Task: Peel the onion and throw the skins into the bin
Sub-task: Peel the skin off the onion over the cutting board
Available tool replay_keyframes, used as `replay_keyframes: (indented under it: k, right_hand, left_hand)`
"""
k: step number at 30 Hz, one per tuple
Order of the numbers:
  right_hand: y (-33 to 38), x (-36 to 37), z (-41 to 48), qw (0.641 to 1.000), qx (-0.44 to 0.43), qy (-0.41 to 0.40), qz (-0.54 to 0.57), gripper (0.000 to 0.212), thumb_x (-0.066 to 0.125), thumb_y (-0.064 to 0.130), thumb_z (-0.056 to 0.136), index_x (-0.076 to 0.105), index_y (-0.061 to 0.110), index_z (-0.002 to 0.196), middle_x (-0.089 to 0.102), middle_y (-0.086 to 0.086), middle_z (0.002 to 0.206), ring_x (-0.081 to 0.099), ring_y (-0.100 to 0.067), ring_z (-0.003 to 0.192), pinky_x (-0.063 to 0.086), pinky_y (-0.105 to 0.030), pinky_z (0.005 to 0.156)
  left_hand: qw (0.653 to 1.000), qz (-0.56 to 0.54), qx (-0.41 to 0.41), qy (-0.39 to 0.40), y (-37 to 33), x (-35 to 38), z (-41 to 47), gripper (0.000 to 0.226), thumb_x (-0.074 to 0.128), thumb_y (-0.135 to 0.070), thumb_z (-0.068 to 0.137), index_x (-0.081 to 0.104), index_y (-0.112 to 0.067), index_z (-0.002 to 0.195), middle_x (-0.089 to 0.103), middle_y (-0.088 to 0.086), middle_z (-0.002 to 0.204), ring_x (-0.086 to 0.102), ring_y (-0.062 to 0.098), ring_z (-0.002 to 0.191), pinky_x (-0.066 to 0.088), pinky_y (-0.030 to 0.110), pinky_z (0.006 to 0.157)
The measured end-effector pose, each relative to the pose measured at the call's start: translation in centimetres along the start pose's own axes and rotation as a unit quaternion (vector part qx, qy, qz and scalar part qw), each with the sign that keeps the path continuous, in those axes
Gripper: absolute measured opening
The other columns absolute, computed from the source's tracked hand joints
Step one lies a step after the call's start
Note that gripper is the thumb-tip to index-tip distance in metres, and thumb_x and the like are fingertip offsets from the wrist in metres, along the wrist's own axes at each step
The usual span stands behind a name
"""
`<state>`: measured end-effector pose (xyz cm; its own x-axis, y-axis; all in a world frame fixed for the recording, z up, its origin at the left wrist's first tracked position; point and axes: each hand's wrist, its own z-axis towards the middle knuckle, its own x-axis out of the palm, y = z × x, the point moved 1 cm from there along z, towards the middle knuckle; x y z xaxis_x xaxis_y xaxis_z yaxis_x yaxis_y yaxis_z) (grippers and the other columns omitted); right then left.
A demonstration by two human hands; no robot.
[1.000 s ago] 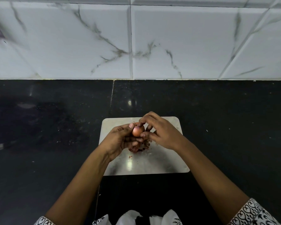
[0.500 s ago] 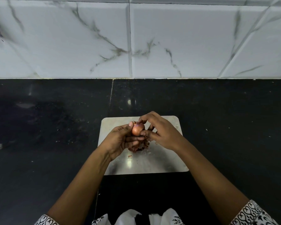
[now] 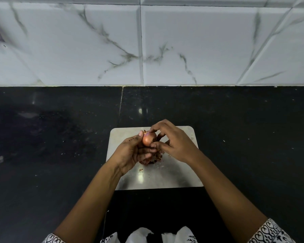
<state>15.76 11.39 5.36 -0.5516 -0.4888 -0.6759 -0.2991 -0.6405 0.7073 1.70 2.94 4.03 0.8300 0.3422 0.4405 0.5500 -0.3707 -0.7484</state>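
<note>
Black stone counter (image 3: pixel 42 137) under a pale cutting board (image 3: pixel 174 178).
Over the board's far half, the left hand (image 3: pixel 130 153) cups the reddish onion (image 3: pixel 147 139), thumb on its left side; the right hand (image 3: pixel 175 144) pinches its right flank with curled fingertips (image 3: pixel 154 129). Its long axis runs toward the board's far edge, tip leading; the other end is hidden inside the grip. Loose skins (image 3: pixel 150 160) lie mid-board, partly under the hands.

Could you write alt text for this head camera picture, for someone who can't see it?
Two bare hands peel a small onion above a pale board on a black counter; the left hand holds it, the right hand pinches it. Loose skins lie beneath.
</note>
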Motion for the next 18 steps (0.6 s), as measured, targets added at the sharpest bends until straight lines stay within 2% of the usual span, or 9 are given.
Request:
replay_keyframes:
  k: [5,8,11,13,16,18]
  right_hand:
    - [0.0,0.6,0.2,1.0,-0.014,-0.008,0.003,0.027,0.069,0.013,0.08,0.056,0.018,0.103,0.043,0.015,0.106,0.055,-0.001,0.085,0.051,-0.016,0.066]
    - [-0.1,0.9,-0.1,1.0,-0.021,-0.019,0.012,0.022,0.066,0.018,0.081,0.055,0.017,0.101,0.042,0.015,0.105,0.054,0.003,0.082,0.05,-0.015,0.066]
    - [-0.3,1.3,-0.3,0.999,-0.032,-0.03,0.029,0.018,0.062,0.031,0.082,0.054,0.017,0.089,0.044,0.013,0.104,0.052,0.001,0.086,0.049,-0.017,0.071]
    - [-0.5,1.3,-0.3,0.998,-0.029,-0.033,0.04,0.018,0.066,0.027,0.081,0.055,0.013,0.085,0.046,0.011,0.103,0.051,0.001,0.088,0.048,-0.017,0.073]
    - [-0.5,1.0,-0.4,0.997,-0.018,-0.045,0.057,0.019,0.072,0.018,0.077,0.056,0.01,0.084,0.05,0.009,0.1,0.053,-0.001,0.086,0.049,-0.017,0.067]
    - [-0.3,0.8,-0.5,0.995,0.003,-0.05,0.085,0.027,0.075,0.018,0.075,0.055,0.012,0.093,0.051,0.013,0.098,0.056,-0.002,0.084,0.05,-0.016,0.061]
  left_hand:
    - [1.0,0.0,0.003,-0.006,0.0,-0.2,-0.1,0.038,0.041,-0.032,0.096,0.063,-0.001,0.095,0.071,0.014,0.068,0.07,0.016,0.058,0.056,0.021,0.049]
    - [1.0,0.0,0.002,-0.009,0.0,-0.2,-0.1,0.039,0.041,-0.032,0.097,0.064,-0.001,0.094,0.071,0.014,0.067,0.07,0.015,0.057,0.056,0.02,0.05]
    - [1.0,-0.012,-0.004,-0.009,0.3,-0.2,-0.2,0.041,0.039,-0.033,0.098,0.064,0.0,0.094,0.071,0.013,0.066,0.07,0.015,0.057,0.056,0.02,0.05]
    - [1.0,-0.02,-0.011,-0.008,0.5,-0.2,-0.2,0.041,0.039,-0.034,0.097,0.063,0.0,0.095,0.07,0.012,0.067,0.07,0.015,0.057,0.056,0.021,0.05]
    - [0.999,-0.027,-0.017,0.007,0.7,-0.1,-0.2,0.043,0.039,-0.037,0.096,0.062,-0.001,0.098,0.07,0.012,0.069,0.069,0.015,0.058,0.057,0.023,0.052]
    - [0.999,-0.025,-0.014,0.016,0.7,0.0,-0.3,0.045,0.04,-0.039,0.093,0.062,-0.001,0.101,0.069,0.013,0.071,0.069,0.015,0.059,0.058,0.024,0.053]
